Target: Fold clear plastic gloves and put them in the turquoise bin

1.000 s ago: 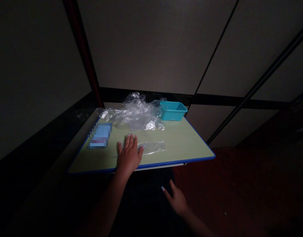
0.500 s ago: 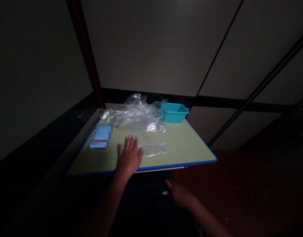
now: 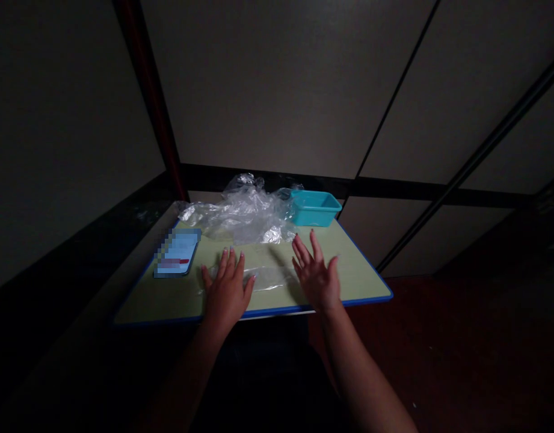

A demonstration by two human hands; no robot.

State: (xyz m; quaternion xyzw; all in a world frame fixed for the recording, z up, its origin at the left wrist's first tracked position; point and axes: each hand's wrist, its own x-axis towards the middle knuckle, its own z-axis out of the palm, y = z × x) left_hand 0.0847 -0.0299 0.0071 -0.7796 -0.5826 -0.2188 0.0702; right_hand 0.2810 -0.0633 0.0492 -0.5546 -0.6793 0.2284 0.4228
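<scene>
A clear plastic bag [image 3: 270,278] lies flat near the front edge of the small table [image 3: 358,276]. My left hand [image 3: 227,294] rests palm down with fingers spread on the left part of this bag. Raised above the bag's right end, my right hand [image 3: 319,276] is open, its fingers apart and its palm turned partly upward, holding nothing. Behind both hands sits a crumpled pile of clear plastic bags [image 3: 245,213].
A turquoise plastic basket [image 3: 315,210] stands at the table's back right, against the pile. On the left lies a phone [image 3: 177,252] with a lit, blurred screen. Cabinet panels [image 3: 267,90] rise behind the table, and a dark red floor [image 3: 421,349] shows at right.
My right hand has come up from below the table's front edge to above the bag, its fingers now spread. My left hand stays flat on the bag.
</scene>
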